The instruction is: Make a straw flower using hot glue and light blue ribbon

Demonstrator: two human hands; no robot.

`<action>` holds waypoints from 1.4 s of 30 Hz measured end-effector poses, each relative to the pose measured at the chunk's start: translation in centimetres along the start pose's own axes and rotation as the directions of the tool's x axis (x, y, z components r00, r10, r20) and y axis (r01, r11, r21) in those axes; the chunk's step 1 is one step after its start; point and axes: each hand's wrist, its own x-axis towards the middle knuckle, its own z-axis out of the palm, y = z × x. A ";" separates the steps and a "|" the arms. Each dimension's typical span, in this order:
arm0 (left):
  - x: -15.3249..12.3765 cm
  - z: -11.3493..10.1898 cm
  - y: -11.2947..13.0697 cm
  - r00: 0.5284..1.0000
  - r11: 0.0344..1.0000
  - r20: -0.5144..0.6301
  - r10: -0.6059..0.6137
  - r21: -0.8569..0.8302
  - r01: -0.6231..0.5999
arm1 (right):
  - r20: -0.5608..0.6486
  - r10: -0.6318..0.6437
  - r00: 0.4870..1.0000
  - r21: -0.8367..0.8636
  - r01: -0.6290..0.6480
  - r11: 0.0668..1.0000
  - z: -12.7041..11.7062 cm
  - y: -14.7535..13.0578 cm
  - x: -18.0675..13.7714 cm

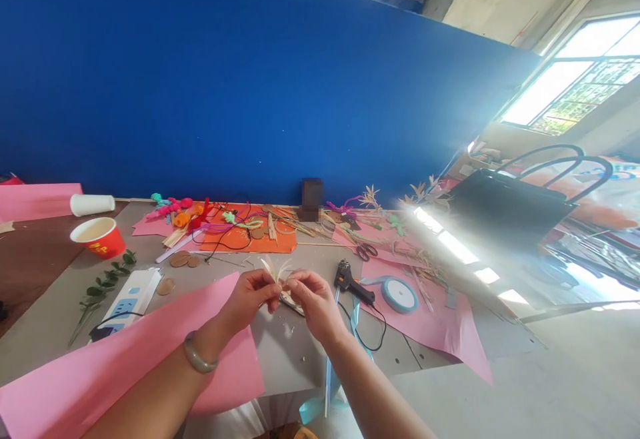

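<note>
My left hand (257, 292) and my right hand (313, 296) meet over the grey table, fingertips pinched close together. Between them a small bunch of pale, petal-like strips (274, 268) fans upward; its lower end is hidden by the fingers. Both hands are closed on it. Beneath my right hand lies a small pale object (292, 303), mostly covered, and white scraps (287, 329) are scattered below. A black hot glue gun (355, 284) rests just right of my right hand, its cord curling toward the table's front. Pink paper (220, 306) spreads under my left forearm.
A roll of light-blue ribbon (400, 294) lies on pink paper at right, near scissors (367, 251). Behind are an orange sheet (245, 242), dried stems and pipe cleaners. At left stand a red paper cup (103, 239), a white power strip (131, 299) and a leafy sprig (103, 286).
</note>
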 end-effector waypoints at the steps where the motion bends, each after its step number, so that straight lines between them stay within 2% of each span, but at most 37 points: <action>1: 0.0 0.0 0.1 0.999 0.998 0.024 -0.038 -0.054 0.039 | 0.028 -0.008 1.000 0.007 0.008 1.000 -0.1 0.0 0.1; 5: 0.1 -0.3 0.4 0.983 0.971 0.097 -0.158 -0.166 0.173 | 0.143 -0.003 0.990 0.048 -0.004 0.999 -0.3 -0.2 0.4; 11: 0.2 -0.7 0.2 0.963 0.965 0.203 -0.175 -0.160 0.210 | 0.245 -0.019 0.969 0.078 0.000 0.997 -0.4 -0.3 0.9; 17: 0.2 -0.9 -0.2 0.971 0.966 0.172 -0.168 -0.168 0.197 | 0.236 -0.022 0.971 0.065 0.007 0.998 -0.4 -0.1 1.2; 21: 0.3 -0.7 0.0 0.983 0.976 0.112 -0.143 -0.147 0.159 | 0.233 0.005 0.972 0.015 -0.009 1.000 -0.4 0.0 1.3; 25: 0.3 -0.4 0.0 0.999 0.998 0.003 -0.037 -0.058 0.037 | 0.154 0.007 0.988 -0.007 -0.006 1.000 -0.3 0.2 1.1; 30: 0.4 -0.2 -0.3 0.991 0.988 -0.086 0.106 0.123 -0.095 | 0.001 -0.028 1.000 -0.107 0.028 0.994 0.4 0.0 0.6; 37: 0.3 -0.2 -0.7 0.977 0.967 -0.122 0.176 0.206 -0.149 | -0.081 -0.163 0.983 -0.275 0.135 0.952 1.1 -1.1 -0.1; 42: 0.0 -0.3 -1.2 0.962 0.954 -0.156 0.223 0.237 -0.183 | -0.109 -0.323 0.940 -0.391 0.258 0.884 1.2 -1.1 -0.6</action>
